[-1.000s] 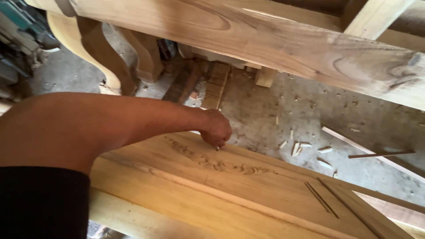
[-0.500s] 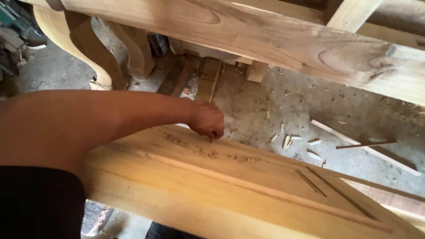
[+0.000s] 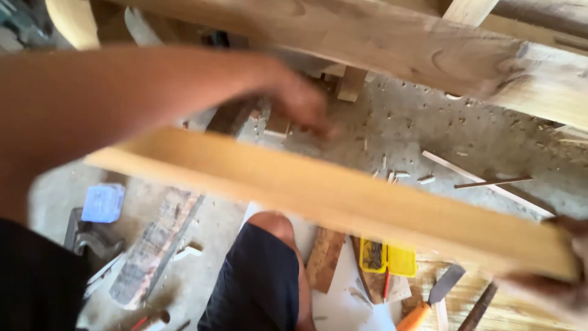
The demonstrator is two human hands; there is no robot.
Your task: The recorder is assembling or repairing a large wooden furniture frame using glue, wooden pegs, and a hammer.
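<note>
**Wooden panel tilted up on edge over a littered workshop floor**

Dusty concrete floor [image 3: 429, 129], strewn with wood chips and thin offcut strips [image 3: 484, 182], filled the background, with a heavy timber beam [image 3: 380, 43] crossing the top from ten to three o'clock. Across the middle ran a long pale wooden panel [image 3: 318, 199], blurred, seen on edge and slanting from nine down to four o'clock. The person's left hand [image 3: 303, 101] reached over its far edge at twelve o'clock; blur hid how far the fingers were curled. The right hand [image 3: 554, 288] gripped the panel's low end at four o'clock, fingers wrapped under it. Below the panel showed a bare knee in dark shorts [image 3: 269, 245], a yellow compartment box [image 3: 387, 257], an orange-handled chisel [image 3: 432, 300] and a blue container [image 3: 103, 202] at eight o'clock.
</note>
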